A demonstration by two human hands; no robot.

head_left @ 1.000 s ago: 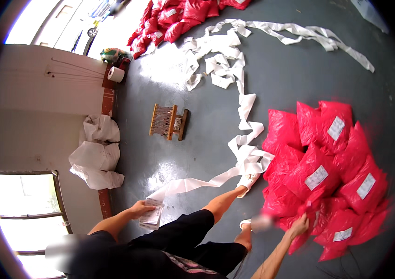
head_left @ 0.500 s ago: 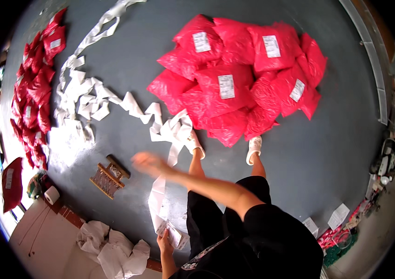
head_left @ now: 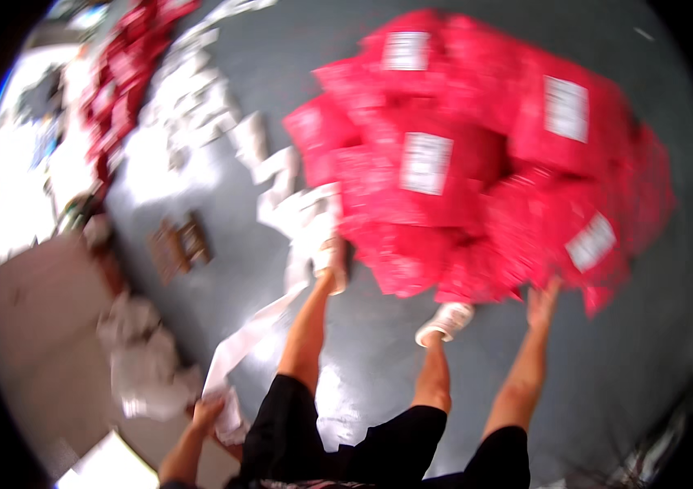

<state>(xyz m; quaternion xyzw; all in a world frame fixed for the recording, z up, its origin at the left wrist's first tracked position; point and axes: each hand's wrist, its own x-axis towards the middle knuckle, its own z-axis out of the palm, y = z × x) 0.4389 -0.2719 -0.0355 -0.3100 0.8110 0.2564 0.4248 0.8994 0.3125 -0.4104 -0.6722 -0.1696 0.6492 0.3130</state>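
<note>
My left hand (head_left: 209, 410), low on the left, is closed on a long white strip of labels (head_left: 242, 336). Part of it hangs in folds beside that hand, and the rest trails across the floor to my left foot. My right hand (head_left: 542, 305) reaches forward, fingers stretched out and apart, to the near edge of a big pile of red plastic mailing bags (head_left: 383, 257). Its fingertips meet the bags near one with a white label (head_left: 591, 242); blur hides whether they press on it. Several other bags in the pile carry white labels (head_left: 426, 163).
A small wooden stool (head_left: 177, 246) lies on the grey floor to the left. Beyond it are more red bags (head_left: 125, 90) and a heap of white strip (head_left: 191, 102). White sacking (head_left: 149, 363) lies by a low wall (head_left: 41, 301). My light clogs (head_left: 444, 322) touch the pile's near side.
My right hand has swung from the left across to the right side of the pile. The view has shifted nearer the pile. My left hand still holds the label strip.
</note>
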